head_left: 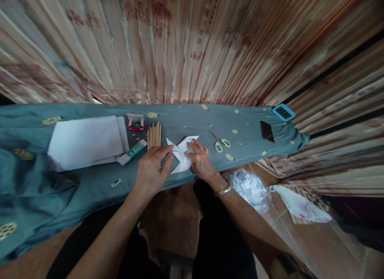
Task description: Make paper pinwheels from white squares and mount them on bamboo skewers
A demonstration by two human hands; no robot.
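Note:
A white paper pinwheel [183,161] with cut, pointed corners lies on the cloth in front of me, part of it curled over. My left hand [153,167] is at its left side, fingertips on a pointed corner and the thumb held a little lower. On the right side, my right hand [200,157] has its bent fingers pressed on the folded paper, hiding part of it. Just beyond my left hand lie several wooden sticks [154,135] side by side. Scissors [220,143] with pale green handles rest to the right of the pinwheel, their blades partly spread.
Left of the sticks are a red box of small dark pieces [136,122], a green-and-white small box [133,151] and a stack of white paper [85,143]. A phone [267,131] and a blue-framed clock [283,112] sit far right. A plastic bag of paper scraps [249,189] stands below.

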